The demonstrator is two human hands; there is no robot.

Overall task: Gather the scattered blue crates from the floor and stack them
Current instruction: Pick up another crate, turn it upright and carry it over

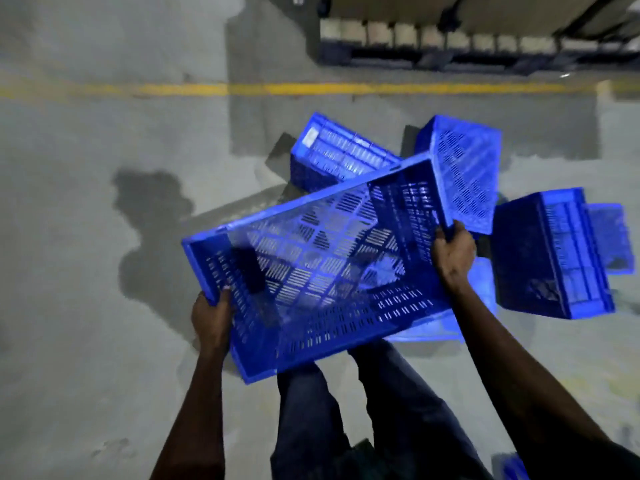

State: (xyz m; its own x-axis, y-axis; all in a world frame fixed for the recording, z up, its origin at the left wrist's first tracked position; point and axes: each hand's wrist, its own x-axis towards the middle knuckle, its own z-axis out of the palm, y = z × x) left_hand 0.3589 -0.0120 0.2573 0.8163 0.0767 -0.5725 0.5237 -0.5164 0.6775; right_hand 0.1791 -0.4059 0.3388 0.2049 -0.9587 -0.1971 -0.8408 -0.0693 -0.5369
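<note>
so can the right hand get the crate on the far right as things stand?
Probably not yet: the right hand grips the held crate, as does the left hand. The far-right crate lies unobstructed beside it.

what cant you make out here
Head view only:
- Left hand fingers: hidden inside the held crate, behind its end wall.
- Pale blue crate beneath it: mostly covered by the held crate and the right hand.
- Crate at far right: hidden behind the tipped crate.
- Label on the rear crate: blurred, unreadable.
</note>
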